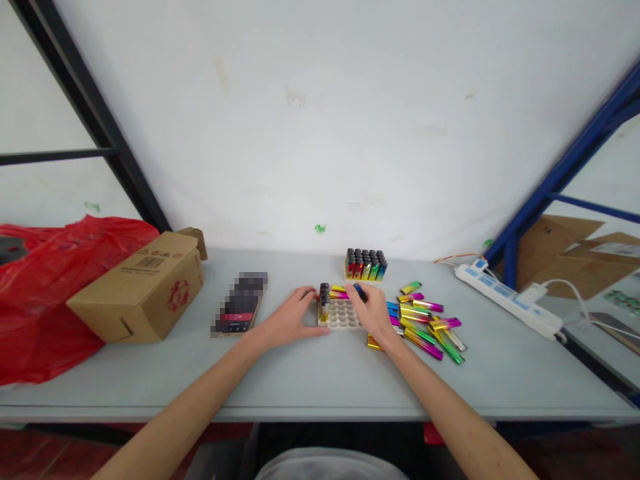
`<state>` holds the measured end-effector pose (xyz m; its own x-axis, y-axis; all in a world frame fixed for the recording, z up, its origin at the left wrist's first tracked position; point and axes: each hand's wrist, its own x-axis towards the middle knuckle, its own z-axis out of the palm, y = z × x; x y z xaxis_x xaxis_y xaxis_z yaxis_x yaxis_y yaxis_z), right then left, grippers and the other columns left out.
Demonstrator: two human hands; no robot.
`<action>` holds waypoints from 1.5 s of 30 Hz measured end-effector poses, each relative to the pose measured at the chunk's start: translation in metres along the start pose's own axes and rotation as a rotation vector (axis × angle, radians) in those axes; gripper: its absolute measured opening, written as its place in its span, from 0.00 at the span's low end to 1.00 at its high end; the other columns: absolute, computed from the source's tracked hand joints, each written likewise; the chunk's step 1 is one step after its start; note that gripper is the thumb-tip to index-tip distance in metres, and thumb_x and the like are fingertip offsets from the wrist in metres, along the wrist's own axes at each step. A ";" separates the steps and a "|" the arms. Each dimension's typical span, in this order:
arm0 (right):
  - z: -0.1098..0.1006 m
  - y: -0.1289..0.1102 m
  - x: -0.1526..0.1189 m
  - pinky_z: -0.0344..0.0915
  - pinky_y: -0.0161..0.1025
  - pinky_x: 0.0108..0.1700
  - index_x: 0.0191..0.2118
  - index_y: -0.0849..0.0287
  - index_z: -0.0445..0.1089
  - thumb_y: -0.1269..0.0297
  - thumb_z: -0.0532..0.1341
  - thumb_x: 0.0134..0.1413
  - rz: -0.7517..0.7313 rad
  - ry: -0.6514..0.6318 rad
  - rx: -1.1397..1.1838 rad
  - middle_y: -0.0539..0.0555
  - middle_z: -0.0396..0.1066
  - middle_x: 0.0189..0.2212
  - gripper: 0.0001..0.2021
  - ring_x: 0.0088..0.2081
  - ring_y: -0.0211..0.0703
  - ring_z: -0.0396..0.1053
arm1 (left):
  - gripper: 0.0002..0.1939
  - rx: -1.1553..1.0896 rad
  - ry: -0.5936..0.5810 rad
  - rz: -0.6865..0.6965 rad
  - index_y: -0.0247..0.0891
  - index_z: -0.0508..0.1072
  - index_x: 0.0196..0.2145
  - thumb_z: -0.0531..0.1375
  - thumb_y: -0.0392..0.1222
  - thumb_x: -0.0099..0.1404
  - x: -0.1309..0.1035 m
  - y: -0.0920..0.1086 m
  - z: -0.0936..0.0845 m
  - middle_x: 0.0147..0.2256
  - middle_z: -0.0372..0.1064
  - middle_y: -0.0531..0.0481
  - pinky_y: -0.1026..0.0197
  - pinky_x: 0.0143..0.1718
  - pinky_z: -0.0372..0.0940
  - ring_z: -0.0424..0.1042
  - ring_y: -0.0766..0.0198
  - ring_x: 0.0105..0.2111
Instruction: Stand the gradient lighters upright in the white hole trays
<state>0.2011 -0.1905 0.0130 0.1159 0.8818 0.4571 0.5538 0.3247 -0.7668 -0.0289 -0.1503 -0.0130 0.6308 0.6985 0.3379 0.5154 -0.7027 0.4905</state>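
A pale tray with round holes (343,313) lies on the table, a row of upright black-topped lighters (325,301) along its left side. Fingers and thumb of my left hand (293,320) are spread around the tray's left end. Over the tray's right part, my right hand (370,310) is closed on a lighter with a dark top (359,292). Shiny coloured lighter sleeves (425,320) lie in a loose pile to the right of that hand. Behind the tray stands a full block of upright lighters (366,265).
On the left are a cardboard box (145,287), a red plastic bag (50,287) and a partly pixelated phone (243,303). A white power strip (510,300) with plugs and cables lies at the right, beside a blue metal frame (565,167). A white wall backs the table (310,393).
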 end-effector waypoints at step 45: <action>-0.046 0.041 0.042 0.67 0.46 0.53 0.44 0.60 0.77 0.67 0.61 0.67 -0.305 -0.357 -0.443 0.60 0.78 0.44 0.07 0.47 0.51 0.74 | 0.35 -0.031 -0.067 -0.020 0.39 0.70 0.54 0.73 0.57 0.54 -0.007 0.007 -0.018 0.60 0.64 0.38 0.44 0.67 0.62 0.67 0.43 0.62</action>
<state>0.2669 -0.1560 0.0210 -0.3401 0.8563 0.3887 0.8150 0.4746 -0.3324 -0.0397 -0.1581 0.0024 0.6583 0.7013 0.2735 0.5110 -0.6832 0.5216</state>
